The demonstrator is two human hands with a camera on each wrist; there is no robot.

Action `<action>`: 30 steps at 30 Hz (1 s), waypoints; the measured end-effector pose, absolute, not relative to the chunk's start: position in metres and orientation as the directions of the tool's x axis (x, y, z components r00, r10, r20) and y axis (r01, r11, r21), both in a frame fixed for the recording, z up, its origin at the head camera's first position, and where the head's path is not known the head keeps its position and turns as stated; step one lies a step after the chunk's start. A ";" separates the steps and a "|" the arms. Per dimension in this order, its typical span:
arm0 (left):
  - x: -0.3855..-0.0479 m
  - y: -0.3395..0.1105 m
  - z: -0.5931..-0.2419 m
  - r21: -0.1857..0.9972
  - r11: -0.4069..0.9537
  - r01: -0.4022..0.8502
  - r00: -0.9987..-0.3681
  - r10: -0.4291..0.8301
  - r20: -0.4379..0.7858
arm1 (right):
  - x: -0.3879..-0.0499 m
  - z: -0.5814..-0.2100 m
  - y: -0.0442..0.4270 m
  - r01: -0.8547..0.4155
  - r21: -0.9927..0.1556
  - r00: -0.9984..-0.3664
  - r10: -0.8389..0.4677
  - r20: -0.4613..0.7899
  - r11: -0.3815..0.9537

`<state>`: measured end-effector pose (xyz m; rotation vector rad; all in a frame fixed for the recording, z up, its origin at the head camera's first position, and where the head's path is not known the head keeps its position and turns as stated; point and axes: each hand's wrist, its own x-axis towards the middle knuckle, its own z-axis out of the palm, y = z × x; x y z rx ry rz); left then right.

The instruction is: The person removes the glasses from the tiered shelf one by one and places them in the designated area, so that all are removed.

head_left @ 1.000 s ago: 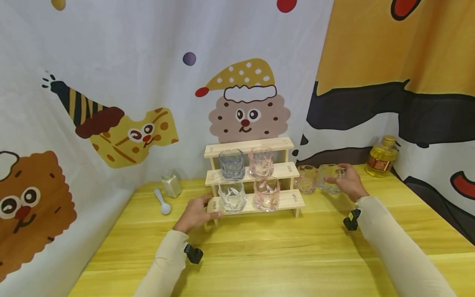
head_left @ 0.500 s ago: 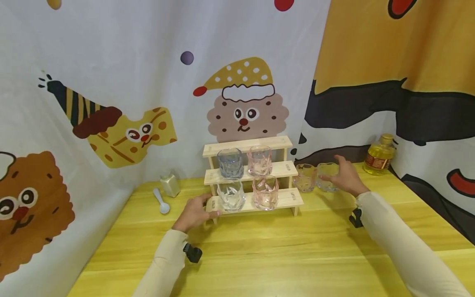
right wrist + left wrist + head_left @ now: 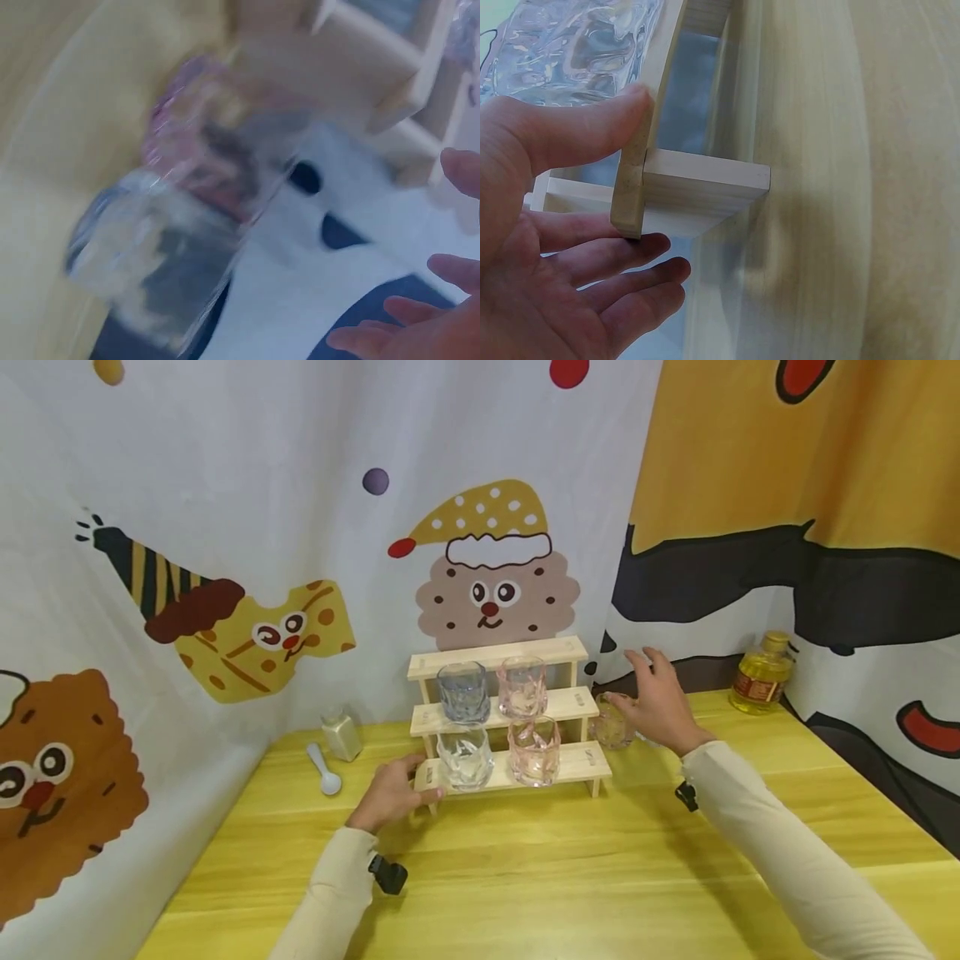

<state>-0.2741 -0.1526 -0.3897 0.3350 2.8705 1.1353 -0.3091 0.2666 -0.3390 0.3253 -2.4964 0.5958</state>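
In the head view, a three-step wooden shelf (image 3: 498, 657) stands at the back of the table. My left hand (image 3: 392, 793) grips the left end of its lowest board, thumb (image 3: 592, 127) at the front edge. A clear glass (image 3: 467, 760) and a pink glass (image 3: 535, 756) sit on the bottom step. Above them are a grey-blue glass (image 3: 463, 695) and another pink glass (image 3: 522, 689). My right hand (image 3: 663, 703), fingers spread and holding nothing, hovers above a pink tumbler (image 3: 214, 142) and a clear tumbler (image 3: 154, 247) on the table, partly hiding them in the head view.
Left of the shelf lie a pale spoon (image 3: 326, 772) and a small jar of white contents (image 3: 342, 735). An oil bottle (image 3: 761, 681) stands at the back right corner. A printed curtain (image 3: 300, 460) hangs close behind the table.
My right hand let go of the clear tumbler on the table, then rose and moved left toward the shelf. My left hand stays on the shelf end.
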 end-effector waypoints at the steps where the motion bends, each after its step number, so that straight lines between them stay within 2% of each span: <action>1: -0.274 -0.152 -0.390 0.680 0.709 0.186 -0.976 0.211 0.047 | -0.309 -0.338 0.261 -0.364 -0.352 -0.816 -0.113 0.567 0.863; 11: -0.274 -0.152 -0.392 0.680 0.705 0.204 -0.974 0.216 0.067 | -0.312 -0.325 0.211 -0.516 -0.340 -0.735 -0.202 0.648 0.786; 17: -0.274 -0.153 -0.390 0.683 0.705 0.194 -0.976 0.210 0.060 | -0.313 -0.318 0.183 -0.551 -0.381 -0.741 -0.226 0.632 0.742; 21: -0.273 -0.153 -0.389 0.679 0.708 0.195 -0.976 0.210 0.062 | -0.315 -0.314 0.172 -0.557 -0.426 -0.758 -0.226 0.612 0.713; 30: -0.273 -0.151 -0.390 0.693 0.695 0.190 -0.976 0.212 0.054 | -0.322 -0.309 0.162 -0.476 -0.611 -0.864 -0.210 0.457 0.632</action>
